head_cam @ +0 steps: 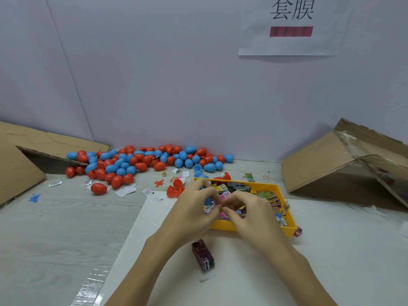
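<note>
Our left hand [194, 206] and right hand [249, 208] meet fingertip to fingertip above the near left part of the tray [223, 226]. Both have curled fingers and pinch a small brown piece [228, 206] between them. What it is we cannot quite tell, since the fingers cover most of it. A blue shell [207, 200] shows just under the left fingers, perhaps held in that palm.

The yellow tray sits on a white sheet [331, 250] on the worktop [55, 228] and holds a heap of bright packets [268, 195]. A dark box [203, 255] lies on the sheet between our forearms, near the tray. A split red egg [175, 188] lies just left of the tray. Red and blue eggs [141, 162] are piled along the wall, spilling from the left carton [19, 164]. A second carton [331, 164] lies tipped at the right.
</note>
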